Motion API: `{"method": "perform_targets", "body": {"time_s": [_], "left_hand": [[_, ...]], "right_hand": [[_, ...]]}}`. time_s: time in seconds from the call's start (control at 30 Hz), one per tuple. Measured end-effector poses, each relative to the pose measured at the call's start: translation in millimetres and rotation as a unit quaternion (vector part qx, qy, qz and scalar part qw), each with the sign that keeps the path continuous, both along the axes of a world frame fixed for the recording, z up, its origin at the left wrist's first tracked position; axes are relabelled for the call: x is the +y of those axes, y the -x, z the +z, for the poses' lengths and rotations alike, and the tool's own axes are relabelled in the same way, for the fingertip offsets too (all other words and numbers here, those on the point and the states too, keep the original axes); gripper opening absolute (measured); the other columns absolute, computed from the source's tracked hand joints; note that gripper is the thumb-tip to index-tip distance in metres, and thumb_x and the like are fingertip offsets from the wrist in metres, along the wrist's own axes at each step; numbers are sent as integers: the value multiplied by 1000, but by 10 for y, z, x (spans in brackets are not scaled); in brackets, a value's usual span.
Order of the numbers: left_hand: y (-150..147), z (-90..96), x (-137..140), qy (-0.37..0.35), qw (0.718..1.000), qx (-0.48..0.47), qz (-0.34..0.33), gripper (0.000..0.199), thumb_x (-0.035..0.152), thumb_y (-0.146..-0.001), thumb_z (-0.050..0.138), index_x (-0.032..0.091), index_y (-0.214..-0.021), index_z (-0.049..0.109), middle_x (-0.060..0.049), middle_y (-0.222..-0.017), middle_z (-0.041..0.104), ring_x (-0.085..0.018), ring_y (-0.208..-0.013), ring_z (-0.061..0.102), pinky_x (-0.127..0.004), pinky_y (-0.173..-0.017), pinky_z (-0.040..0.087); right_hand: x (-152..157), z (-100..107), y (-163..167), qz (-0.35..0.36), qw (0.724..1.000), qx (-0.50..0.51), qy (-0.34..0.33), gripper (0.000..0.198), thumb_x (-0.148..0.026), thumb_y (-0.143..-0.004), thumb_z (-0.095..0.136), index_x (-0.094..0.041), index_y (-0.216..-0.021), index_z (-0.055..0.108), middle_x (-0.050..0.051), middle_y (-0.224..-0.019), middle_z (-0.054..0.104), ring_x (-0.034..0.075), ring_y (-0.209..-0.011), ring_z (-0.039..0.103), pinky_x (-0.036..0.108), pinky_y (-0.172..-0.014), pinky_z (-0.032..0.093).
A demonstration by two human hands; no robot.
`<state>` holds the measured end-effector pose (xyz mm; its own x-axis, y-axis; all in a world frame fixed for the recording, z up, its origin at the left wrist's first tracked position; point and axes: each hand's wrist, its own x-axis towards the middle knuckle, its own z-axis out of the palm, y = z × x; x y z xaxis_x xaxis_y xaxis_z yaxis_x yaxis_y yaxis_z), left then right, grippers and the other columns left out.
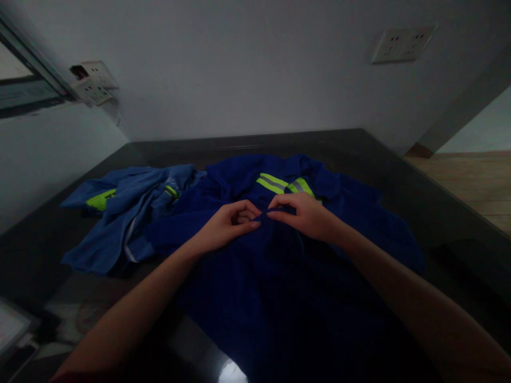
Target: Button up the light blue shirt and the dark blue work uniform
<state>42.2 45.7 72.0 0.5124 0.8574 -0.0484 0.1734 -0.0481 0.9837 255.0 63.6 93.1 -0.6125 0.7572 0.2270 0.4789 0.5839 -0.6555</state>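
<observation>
A dark blue work jacket [247, 266] with yellow-and-grey reflective strips is spread over a dark tabletop, its near part hanging toward me. My left hand [227, 223] pinches the cloth between thumb and fingers near the jacket's middle. Close beside it, my right hand [301, 213] pinches the same fabric, the two sets of fingertips almost meeting. Whether a button or other small fastener lies between them is too dark to tell. The reflective strip [272, 183] shows just beyond my hands.
To the left lies a crumpled lighter blue garment [139, 202] with yellow patches, touching the jacket. The dark table [343, 143] meets a pale wall with a socket plate [405, 44] at right and more sockets [93, 82] at left. A dark flat object [475, 260] lies at the right.
</observation>
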Motion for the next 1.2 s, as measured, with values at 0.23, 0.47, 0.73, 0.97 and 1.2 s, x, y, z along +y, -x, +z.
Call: {"method": "perform_targets", "body": {"time_s": [0.23, 0.47, 0.73, 0.97, 1.2], "left_hand": [[-22, -25, -4, -27, 1000, 4, 12, 22, 30, -76, 70, 14, -83, 57, 1, -73, 58, -8, -65, 54, -19, -59, 40], [-38, -38, -25, -132, 988, 64, 51, 20, 33, -79, 67, 15, -82, 58, 6, -60, 48, -7, -53, 42, -18, -50, 31], [-51, -50, -30, -207, 971, 107, 58, 13, 29, -87, 56, 16, -87, 59, 0, -80, 61, -12, -71, 56, -23, -66, 43], [-53, -33, -36, -144, 980, 126, 45, 26, 32, -86, 57, 19, -107, 53, 3, -73, 52, -11, -65, 50, -21, -60, 39], [-22, 2, -12, -116, 983, 130, 49, 27, 36, -86, 55, 18, -107, 54, 1, -79, 57, -13, -70, 54, -23, -64, 42]], "right_hand": [[-37, -8, 28, 14, 1000, 1, -3, 9, -21, -84, 58, -15, -84, 66, 3, -80, 68, 15, -74, 60, 24, -66, 37], [-62, -18, 41, 24, 1000, -6, -7, 10, -21, -85, 57, -15, -85, 65, 2, -80, 67, 14, -72, 58, 24, -65, 36], [-45, -29, 39, 17, 1000, -13, -8, 10, -21, -85, 56, -15, -87, 64, 2, -81, 67, 14, -73, 57, 24, -65, 35], [30, -2, -15, -21, 999, -15, -24, 12, -24, -84, 57, -16, -83, 65, 4, -81, 68, 16, -76, 59, 25, -67, 37], [229, -47, -222, -112, 992, -31, -50, 17, -28, -82, 57, -15, -82, 67, 5, -80, 68, 17, -74, 59, 26, -67, 39]]}}
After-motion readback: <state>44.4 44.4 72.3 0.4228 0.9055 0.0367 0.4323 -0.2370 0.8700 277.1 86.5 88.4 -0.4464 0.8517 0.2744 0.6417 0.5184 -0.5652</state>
